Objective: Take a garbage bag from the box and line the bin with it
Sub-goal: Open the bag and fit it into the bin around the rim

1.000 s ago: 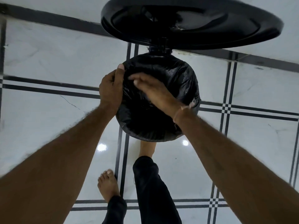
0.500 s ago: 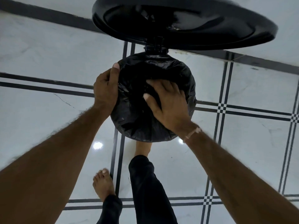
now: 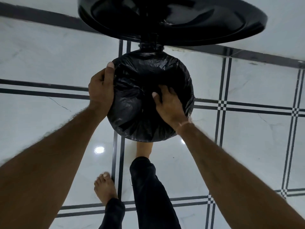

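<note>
A bare foot (image 3: 105, 187) stood on the glossy white tiled floor (image 3: 49, 129). Beyond it the left hand (image 3: 100, 90) gripped the rim of the bin (image 3: 151, 47), thumb curled over the black garbage bag (image 3: 132, 100) stretched across its mouth. The right hand (image 3: 168, 104) pressed loosely spread fingers (image 3: 162, 92) down into the bag, and the lid (image 3: 173, 19) stood raised behind.

Grips edge of garbage bag (image 3: 132, 103) with left hand (image 3: 101, 90), thumb upward; presses right hand (image 3: 170, 105) into it, palm down, fingers spread; extends both bare arms forward.
</note>
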